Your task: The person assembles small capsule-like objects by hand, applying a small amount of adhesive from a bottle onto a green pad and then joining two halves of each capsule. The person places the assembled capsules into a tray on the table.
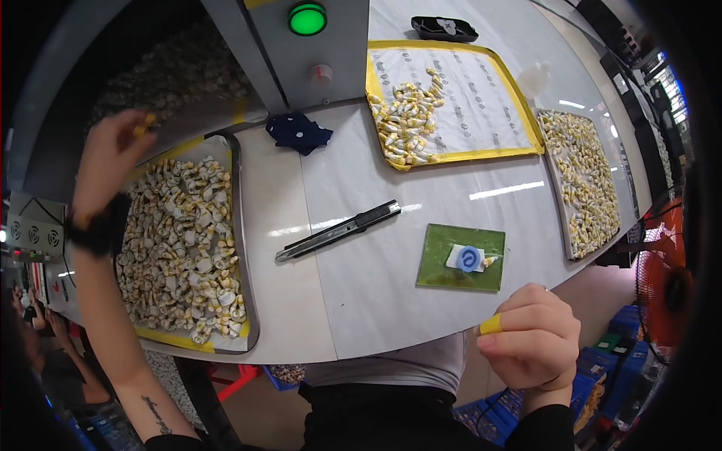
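My left hand (113, 156) is raised over the far left corner of a dark-rimmed tray (244, 301) heaped with small white-and-yellow pieces (184, 248). Its fingers are curled together, slightly blurred, with yellow at the tips; what they pinch, if anything, is hidden. My right hand (535, 337) hovers off the table's near edge, fingers bent and thumb pressed to the index finger, which wears a yellow wrap. I cannot make out anything between them. Beyond it lies a green square plate (440, 259) with a round blue piece (468, 259) on a white pad and one small white-and-yellow piece (489, 261) beside it.
A black utility knife (342, 229) lies mid-table, near a dark blue dotted cloth (299, 133). Behind stand a yellow-edged tray (466, 159), partly filled, and a grey machine (331, 49) with a lit green button (307, 19). Another full tray (579, 184) sits right, near an orange fan (665, 274).
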`<state>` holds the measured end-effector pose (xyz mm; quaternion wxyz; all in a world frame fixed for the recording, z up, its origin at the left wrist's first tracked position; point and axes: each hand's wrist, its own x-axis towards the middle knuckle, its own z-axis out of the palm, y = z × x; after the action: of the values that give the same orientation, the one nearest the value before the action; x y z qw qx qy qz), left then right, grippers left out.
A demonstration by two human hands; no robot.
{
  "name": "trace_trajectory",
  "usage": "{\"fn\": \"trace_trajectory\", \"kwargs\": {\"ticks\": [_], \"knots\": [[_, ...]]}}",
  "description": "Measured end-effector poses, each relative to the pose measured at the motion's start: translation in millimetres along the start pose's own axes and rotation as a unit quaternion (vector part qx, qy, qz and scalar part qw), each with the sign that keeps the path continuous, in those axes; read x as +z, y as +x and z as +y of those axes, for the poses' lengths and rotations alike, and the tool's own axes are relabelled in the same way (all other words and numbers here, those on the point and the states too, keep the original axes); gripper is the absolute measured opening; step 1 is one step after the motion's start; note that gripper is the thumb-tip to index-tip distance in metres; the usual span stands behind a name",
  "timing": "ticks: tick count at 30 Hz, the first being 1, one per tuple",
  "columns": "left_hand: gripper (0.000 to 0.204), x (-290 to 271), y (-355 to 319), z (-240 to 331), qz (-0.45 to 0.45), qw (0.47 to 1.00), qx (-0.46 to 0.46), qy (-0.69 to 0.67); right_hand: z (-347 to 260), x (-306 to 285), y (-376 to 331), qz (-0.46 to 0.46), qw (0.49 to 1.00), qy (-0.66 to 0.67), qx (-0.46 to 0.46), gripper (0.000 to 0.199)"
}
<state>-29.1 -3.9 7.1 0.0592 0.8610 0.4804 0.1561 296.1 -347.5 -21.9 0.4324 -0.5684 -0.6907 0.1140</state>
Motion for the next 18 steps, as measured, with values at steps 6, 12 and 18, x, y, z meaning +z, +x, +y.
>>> {"fn": "trace_trajectory", "kwargs": {"ticks": [6, 12, 18], "knots": [[0.04, 58, 66, -80, -0.024, 0.997, 0.019, 0.065, 5, -17, -10, 0.002, 1.0, -0.031, 0.005, 0.027], [0.04, 29, 38, -62, -0.061, 0.988, -0.046, -0.134, 28, -38, 17, -0.008, 0.992, -0.119, 0.026, 0.022], [0.034, -18, -88, 75, -0.169, 0.83, 0.096, -0.523, 101, -34, 92, -0.171, 0.96, -0.22, -0.015, 0.011]]}}
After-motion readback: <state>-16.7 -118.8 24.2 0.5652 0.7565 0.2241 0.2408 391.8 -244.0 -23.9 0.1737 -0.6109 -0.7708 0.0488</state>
